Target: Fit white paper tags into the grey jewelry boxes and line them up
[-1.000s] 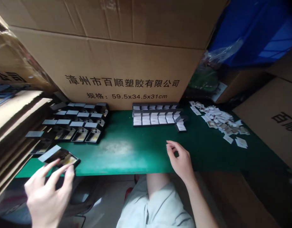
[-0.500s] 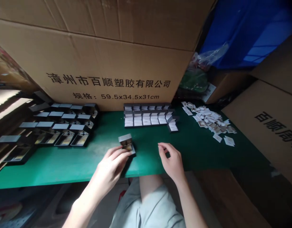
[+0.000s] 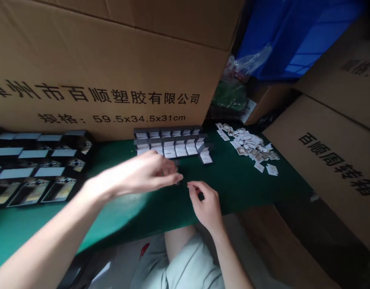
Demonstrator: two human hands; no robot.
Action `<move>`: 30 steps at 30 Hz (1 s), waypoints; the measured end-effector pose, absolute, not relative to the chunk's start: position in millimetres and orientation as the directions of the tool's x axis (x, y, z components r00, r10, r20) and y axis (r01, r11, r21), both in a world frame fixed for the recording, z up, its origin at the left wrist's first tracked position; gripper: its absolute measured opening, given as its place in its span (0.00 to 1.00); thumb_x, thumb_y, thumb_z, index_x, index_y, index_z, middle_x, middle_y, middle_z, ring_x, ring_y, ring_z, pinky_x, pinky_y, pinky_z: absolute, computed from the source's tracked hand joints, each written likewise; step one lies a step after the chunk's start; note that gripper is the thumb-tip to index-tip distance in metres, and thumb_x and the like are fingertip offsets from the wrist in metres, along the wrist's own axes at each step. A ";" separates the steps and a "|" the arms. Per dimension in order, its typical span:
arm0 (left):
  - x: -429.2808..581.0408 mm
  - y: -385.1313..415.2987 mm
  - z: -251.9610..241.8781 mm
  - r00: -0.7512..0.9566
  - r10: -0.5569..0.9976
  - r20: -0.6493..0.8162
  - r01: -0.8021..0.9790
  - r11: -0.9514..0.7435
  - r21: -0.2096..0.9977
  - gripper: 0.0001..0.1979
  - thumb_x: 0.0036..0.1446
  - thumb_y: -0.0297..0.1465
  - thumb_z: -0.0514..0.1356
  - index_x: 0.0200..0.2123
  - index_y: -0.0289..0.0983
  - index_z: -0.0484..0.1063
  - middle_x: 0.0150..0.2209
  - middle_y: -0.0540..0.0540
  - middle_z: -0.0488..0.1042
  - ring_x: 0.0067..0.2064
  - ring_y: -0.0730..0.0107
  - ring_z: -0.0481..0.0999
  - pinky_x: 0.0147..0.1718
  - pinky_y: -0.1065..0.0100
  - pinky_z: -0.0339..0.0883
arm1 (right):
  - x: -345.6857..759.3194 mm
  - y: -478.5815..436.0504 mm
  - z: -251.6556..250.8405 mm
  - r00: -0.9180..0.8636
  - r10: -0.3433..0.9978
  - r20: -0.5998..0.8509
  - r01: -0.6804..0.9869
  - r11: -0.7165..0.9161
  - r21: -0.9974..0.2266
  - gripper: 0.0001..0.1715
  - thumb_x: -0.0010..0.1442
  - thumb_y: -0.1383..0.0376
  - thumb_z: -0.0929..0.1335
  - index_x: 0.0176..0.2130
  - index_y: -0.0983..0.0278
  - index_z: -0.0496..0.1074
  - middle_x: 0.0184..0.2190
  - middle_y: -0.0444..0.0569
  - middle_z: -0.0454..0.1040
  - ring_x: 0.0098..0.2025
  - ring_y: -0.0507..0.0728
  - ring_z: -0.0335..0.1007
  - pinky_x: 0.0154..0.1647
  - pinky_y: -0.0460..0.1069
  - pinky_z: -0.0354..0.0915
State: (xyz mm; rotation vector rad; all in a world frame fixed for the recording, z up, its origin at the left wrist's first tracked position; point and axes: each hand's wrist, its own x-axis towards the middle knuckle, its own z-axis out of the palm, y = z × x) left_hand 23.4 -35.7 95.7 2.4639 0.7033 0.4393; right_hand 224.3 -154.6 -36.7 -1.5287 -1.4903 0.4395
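My left hand (image 3: 145,172) reaches across the green table (image 3: 239,188), its fingers closed round a small dark open box (image 3: 176,173) that is mostly hidden behind them. My right hand (image 3: 204,202) rests near the table's front edge just right of that box, fingers curled with thumb and forefinger pinched; I cannot make out anything in them. Behind the hands, rows of small dark boxes with white inserts (image 3: 173,142) stand against the big carton.
A large printed cardboard carton (image 3: 106,80) walls off the back. Open dark boxes with grey lids (image 3: 37,168) fill the left. A heap of small white cards (image 3: 248,146) lies at the right, beside another carton (image 3: 332,160) and a blue crate (image 3: 293,36).
My left hand has carried the small open box from the far left to the table's middle, up to my right hand. The view has swung to the right.
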 end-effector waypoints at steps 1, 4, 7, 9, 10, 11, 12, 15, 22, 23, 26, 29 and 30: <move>24.2 -31.3 104.0 0.819 0.562 0.120 0.386 -0.692 0.610 0.22 0.65 0.45 0.62 0.23 0.39 0.78 0.17 0.52 0.70 0.16 0.76 0.63 0.15 0.71 0.52 | 224.5 -154.5 -36.3 0.198 0.919 0.340 0.592 0.164 -0.789 0.12 0.70 0.64 0.65 0.42 0.61 0.79 0.38 0.48 0.82 0.34 0.54 0.77 0.39 0.47 0.70; 34.1 -19.2 102.7 0.516 0.742 0.428 0.260 -0.612 0.747 0.28 0.67 0.45 0.59 0.16 0.37 0.69 0.15 0.51 0.67 0.17 0.76 0.63 0.17 0.71 0.53 | 225.6 -153.8 -36.7 0.193 0.919 0.343 0.590 0.170 -0.789 0.12 0.68 0.67 0.64 0.41 0.61 0.79 0.37 0.48 0.82 0.35 0.54 0.78 0.39 0.47 0.71; 46.4 -14.3 67.7 0.098 0.704 0.704 0.259 -0.701 0.665 0.29 0.71 0.39 0.54 0.15 0.38 0.63 0.14 0.52 0.61 0.17 0.76 0.60 0.19 0.68 0.51 | 225.6 -153.2 -38.9 0.200 0.919 0.340 0.569 0.173 -0.804 0.17 0.63 0.73 0.62 0.40 0.61 0.79 0.38 0.48 0.82 0.39 0.55 0.80 0.43 0.47 0.73; 48.4 -16.0 40.6 0.132 0.618 0.775 0.345 -0.762 0.548 0.23 0.69 0.35 0.56 0.20 0.38 0.66 0.18 0.51 0.65 0.21 0.74 0.63 0.23 0.67 0.55 | 223.8 -154.1 -39.6 0.202 0.918 0.342 0.563 0.176 -0.807 0.20 0.62 0.74 0.60 0.40 0.61 0.79 0.38 0.48 0.82 0.41 0.55 0.81 0.44 0.48 0.73; 46.9 -17.7 29.3 0.139 0.608 0.782 0.349 -0.769 0.536 0.19 0.68 0.34 0.56 0.23 0.37 0.68 0.22 0.48 0.70 0.25 0.71 0.68 0.26 0.66 0.59 | 222.6 -155.2 -39.6 0.199 0.918 0.344 0.561 0.181 -0.808 0.20 0.62 0.74 0.60 0.40 0.61 0.79 0.38 0.48 0.82 0.41 0.56 0.81 0.44 0.48 0.73; 44.0 -19.4 20.2 0.173 0.592 0.788 0.350 -0.784 0.512 0.15 0.67 0.32 0.57 0.26 0.37 0.71 0.27 0.46 0.75 0.29 0.69 0.73 0.29 0.66 0.63 | 221.8 -156.7 -39.4 0.195 0.919 0.343 0.553 0.185 -0.812 0.20 0.62 0.74 0.60 0.40 0.61 0.79 0.38 0.48 0.82 0.42 0.56 0.81 0.45 0.49 0.74; 40.0 -20.8 13.2 0.230 0.548 0.804 0.357 -0.816 0.455 0.11 0.67 0.31 0.57 0.30 0.37 0.73 0.32 0.44 0.77 0.32 0.68 0.75 0.31 0.67 0.65 | 222.1 -158.4 -39.4 0.195 0.922 0.335 0.535 0.187 -0.824 0.19 0.63 0.73 0.61 0.40 0.61 0.79 0.38 0.49 0.82 0.41 0.56 0.81 0.44 0.49 0.74; 27.3 -21.4 1.9 0.405 0.502 0.765 0.362 -0.856 0.370 0.07 0.67 0.32 0.57 0.41 0.37 0.74 0.40 0.42 0.80 0.34 0.69 0.76 0.32 0.69 0.67 | 236.2 -162.5 -42.9 0.247 0.929 0.276 0.442 0.145 -0.885 0.16 0.66 0.68 0.62 0.41 0.60 0.79 0.40 0.49 0.83 0.40 0.56 0.81 0.41 0.49 0.75; 25.5 -18.2 -9.0 0.515 0.648 0.561 0.415 -0.761 0.498 0.18 0.70 0.41 0.58 0.56 0.37 0.71 0.42 0.45 0.76 0.31 0.70 0.74 0.33 0.68 0.67 | 349.5 -138.9 -60.6 0.420 0.807 0.415 0.803 -0.118 -0.584 0.20 0.66 0.61 0.61 0.47 0.64 0.77 0.48 0.60 0.81 0.46 0.63 0.79 0.47 0.58 0.76; 26.6 -18.5 -10.1 0.530 0.650 0.545 0.405 -0.758 0.511 0.19 0.70 0.41 0.58 0.58 0.37 0.69 0.43 0.45 0.76 0.31 0.71 0.73 0.33 0.68 0.67 | 362.4 -132.2 -61.7 0.413 0.808 0.421 0.822 -0.132 -0.554 0.21 0.65 0.60 0.61 0.49 0.65 0.77 0.51 0.62 0.79 0.52 0.66 0.76 0.52 0.62 0.74; 28.2 -18.9 -13.5 0.565 0.659 0.496 0.389 -0.743 0.544 0.21 0.71 0.41 0.57 0.61 0.39 0.67 0.45 0.44 0.75 0.30 0.72 0.71 0.33 0.68 0.67 | 382.9 -109.4 -65.2 0.366 0.835 0.412 0.869 -0.148 -0.472 0.23 0.66 0.56 0.63 0.52 0.63 0.77 0.58 0.62 0.74 0.61 0.71 0.68 0.63 0.69 0.64; 28.0 -17.4 -16.6 0.582 0.683 0.440 0.411 -0.715 0.566 0.21 0.71 0.43 0.56 0.61 0.40 0.67 0.45 0.44 0.75 0.30 0.71 0.71 0.34 0.68 0.67 | 387.1 -83.5 -70.0 0.332 0.860 0.389 0.896 -0.157 -0.416 0.23 0.68 0.57 0.61 0.53 0.61 0.77 0.60 0.60 0.72 0.62 0.70 0.66 0.63 0.69 0.63; 27.8 -16.7 -17.3 0.585 0.692 0.424 0.420 -0.705 0.571 0.22 0.71 0.44 0.56 0.61 0.39 0.67 0.45 0.44 0.76 0.30 0.71 0.71 0.34 0.67 0.67 | 387.8 -74.3 -71.4 0.330 0.861 0.386 0.900 -0.164 -0.403 0.23 0.69 0.58 0.60 0.54 0.61 0.77 0.61 0.60 0.72 0.62 0.69 0.67 0.63 0.68 0.63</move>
